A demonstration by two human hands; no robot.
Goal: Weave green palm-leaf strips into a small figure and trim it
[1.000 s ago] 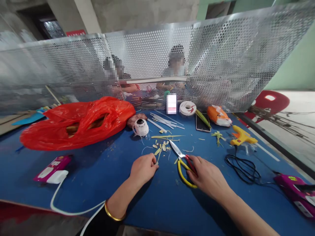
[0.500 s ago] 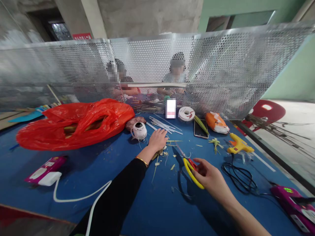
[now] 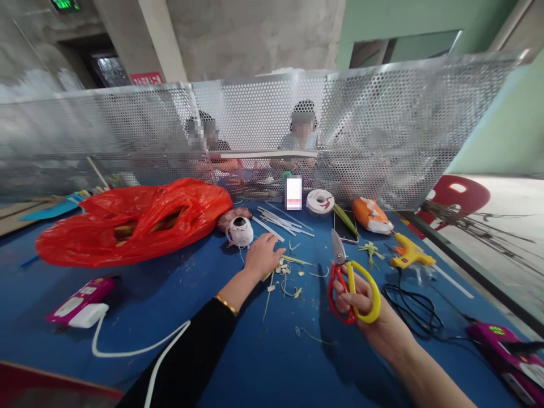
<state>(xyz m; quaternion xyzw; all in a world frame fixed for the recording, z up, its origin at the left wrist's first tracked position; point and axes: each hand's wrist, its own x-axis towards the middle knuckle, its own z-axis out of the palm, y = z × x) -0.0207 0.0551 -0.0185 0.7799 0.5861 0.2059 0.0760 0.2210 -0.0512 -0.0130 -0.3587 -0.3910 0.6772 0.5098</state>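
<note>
My right hand (image 3: 361, 300) is closed on a pair of scissors (image 3: 339, 247) with one red and one yellow handle loop. Their blades are together and point up and away, raised over the blue table. My left hand (image 3: 262, 256) lies low over the table with its fingers stretched out; the fingertips' undersides are hidden. Beside it are pale green leaf scraps (image 3: 280, 274) and cut threads. White strips (image 3: 284, 220) lie just beyond its fingers. Left of the hand stands a spool of white thread (image 3: 239, 232).
A red plastic bag (image 3: 140, 221) fills the table's left side. At the right are a yellow glue gun (image 3: 411, 252), its black cable, and a purple power strip (image 3: 505, 351). A ribbon roll (image 3: 320, 201) and an orange tissue pack (image 3: 372, 215) sit before a perforated metal screen (image 3: 263, 113).
The scissors have come up off the table in my right hand, turned upright, with blades together. My left hand has drawn back slightly toward me and left.
</note>
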